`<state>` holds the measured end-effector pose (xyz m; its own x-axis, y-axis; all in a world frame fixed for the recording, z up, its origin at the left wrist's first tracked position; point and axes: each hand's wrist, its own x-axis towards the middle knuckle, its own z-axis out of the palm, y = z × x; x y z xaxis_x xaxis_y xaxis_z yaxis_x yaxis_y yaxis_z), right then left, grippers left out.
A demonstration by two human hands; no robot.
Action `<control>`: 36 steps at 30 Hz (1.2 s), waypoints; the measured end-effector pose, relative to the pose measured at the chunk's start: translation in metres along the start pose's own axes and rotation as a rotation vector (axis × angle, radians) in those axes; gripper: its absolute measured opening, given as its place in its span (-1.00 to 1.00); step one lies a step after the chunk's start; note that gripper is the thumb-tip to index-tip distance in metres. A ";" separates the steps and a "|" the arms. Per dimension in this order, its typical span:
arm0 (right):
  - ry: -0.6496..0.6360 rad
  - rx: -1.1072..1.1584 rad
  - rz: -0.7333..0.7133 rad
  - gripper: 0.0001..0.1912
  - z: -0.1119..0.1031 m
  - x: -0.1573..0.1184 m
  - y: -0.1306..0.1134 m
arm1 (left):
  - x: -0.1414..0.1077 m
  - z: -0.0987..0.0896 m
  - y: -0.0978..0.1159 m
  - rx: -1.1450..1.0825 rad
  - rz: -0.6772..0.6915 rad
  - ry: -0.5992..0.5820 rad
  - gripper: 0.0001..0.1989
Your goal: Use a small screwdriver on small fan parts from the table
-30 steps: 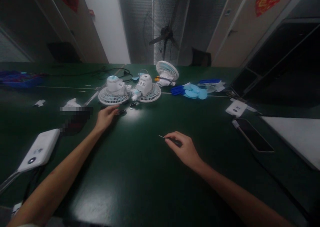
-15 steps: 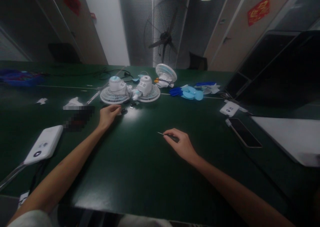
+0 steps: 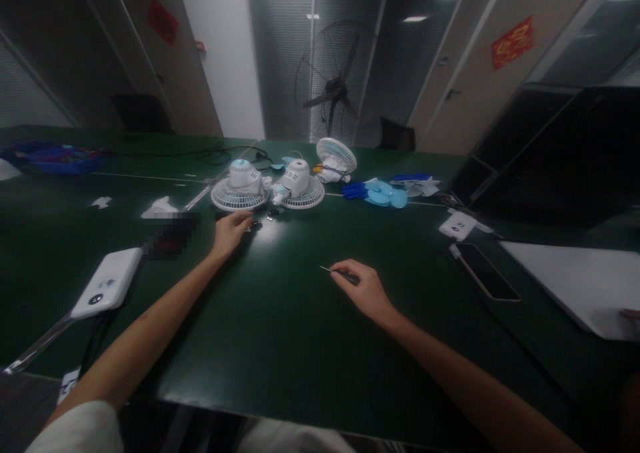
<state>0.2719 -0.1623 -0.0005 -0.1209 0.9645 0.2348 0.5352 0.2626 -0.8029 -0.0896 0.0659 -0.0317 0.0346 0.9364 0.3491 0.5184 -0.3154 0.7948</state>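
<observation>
"So, what does the right hand (image 3: 363, 286) have?"

"A slim tool (image 3: 351, 278) with a dark handle. Thumb and fingers are closed around the handle, and the thin metal shaft sticks out past the fingertips, pointing left, above the green table (image 3: 280, 333)."

"And the left hand (image 3: 230, 233)?"

"Farther forward, low at the tabletop, just in front of the left fan (image 3: 240, 194). Its fingers are bent and drawn close together, with a small dark part (image 3: 257, 225) right at the tips. Whether they pinch that part or merely touch it, one cannot tell; it is too small and dim."

"Anything near it?"

"Yes, another small dark piece (image 3: 273, 212) lies a little beyond, close to the fans. The left fan and the middle fan (image 3: 301, 192) rest grille down, side by side, their white motor housings upward. Behind them, to the right, a third fan (image 3: 336, 154) is tilted, its grille raised."

"What about the right side of the table?"

"Light blue fan blades (image 3: 386, 194) lie beside something dark blue (image 3: 353, 190). Nearer the person, well to the right of the tool, there's a phone (image 3: 487, 272), its dark screen up."
</observation>
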 end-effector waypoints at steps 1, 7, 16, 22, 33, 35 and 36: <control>0.002 0.000 -0.002 -0.82 0.000 0.000 0.000 | 0.000 0.000 0.000 0.005 0.000 -0.004 -0.49; 0.008 -0.002 -0.010 -0.81 0.003 0.001 0.001 | 0.000 0.000 -0.002 0.056 0.009 -0.006 -0.55; 0.018 -0.013 -0.023 -0.82 0.001 -0.001 0.000 | 0.000 -0.001 0.005 0.146 0.061 0.024 -0.60; 0.023 -0.021 -0.036 -0.82 0.003 0.000 0.003 | 0.007 0.003 0.002 0.172 0.026 -0.013 -0.63; 0.020 -0.020 -0.040 -0.81 0.004 0.000 0.002 | 0.005 0.003 0.002 0.163 -0.004 -0.066 -0.61; 0.021 -0.019 -0.041 -0.82 0.004 0.000 0.002 | 0.004 0.003 0.002 0.163 0.001 -0.077 -0.62; 0.021 -0.019 -0.042 -0.82 0.004 0.000 0.002 | 0.004 0.003 0.002 0.163 0.004 -0.082 -0.63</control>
<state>0.2696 -0.1614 -0.0037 -0.1260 0.9517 0.2801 0.5460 0.3023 -0.7814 -0.0861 0.0697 -0.0302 0.1033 0.9467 0.3050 0.6498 -0.2964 0.7000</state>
